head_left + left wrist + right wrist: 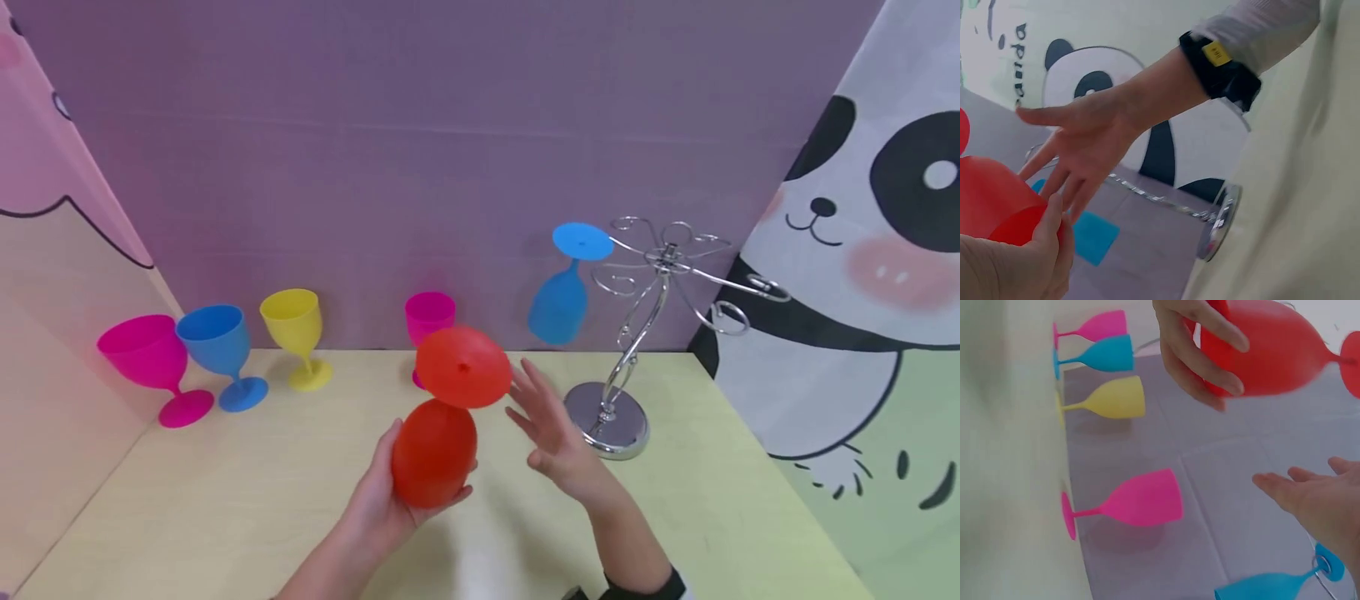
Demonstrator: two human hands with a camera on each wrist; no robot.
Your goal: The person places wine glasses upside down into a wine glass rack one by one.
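Left hand (381, 504) was clamped round the bowl of the upturned red goblet (437, 446); its foot sat above that hand, near the fingertips of the right hand (558, 450), which was empty, fingers apart. Judged: firm bowl grip, stem left free, favoured steadiness.

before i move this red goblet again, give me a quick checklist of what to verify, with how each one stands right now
1. Red goblet gripped: ok, the left hand holds it by the bowl.
2. Red goblet turned foot up: ok, its foot is above the bowl.
3. Right hand free: ok, it holds nothing and its fingers are extended.
4. Bare loop on the metal rack: ok, only the hanging blue goblet is on it.
5. Red goblet at a rack loop: not ok, it is held away from the rack.
6. Hanging blue goblet firmly seated: cannot tell, it hangs foot up from a loop, but stills don't show how securely.
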